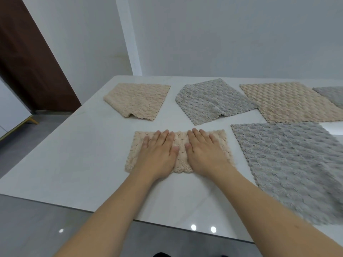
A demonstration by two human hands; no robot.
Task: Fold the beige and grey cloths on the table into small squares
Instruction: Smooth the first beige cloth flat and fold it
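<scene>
A folded beige cloth (182,145) lies on the white table (89,164) in front of me. My left hand (157,154) and my right hand (204,154) press flat on it side by side, fingers straight. Farther back lie a folded beige cloth (138,101) at the left and a folded grey cloth (209,101) beside it. A large flat grey cloth (293,167) is spread at the right. Behind it a flat beige cloth (289,101) lies spread, and another grey cloth (332,95) shows at the far right edge.
The table's near edge (167,222) runs diagonally below my forearms, with grey floor (37,229) beyond it. A white wall (222,34) stands behind the table. A dark brown door (27,62) is at the left.
</scene>
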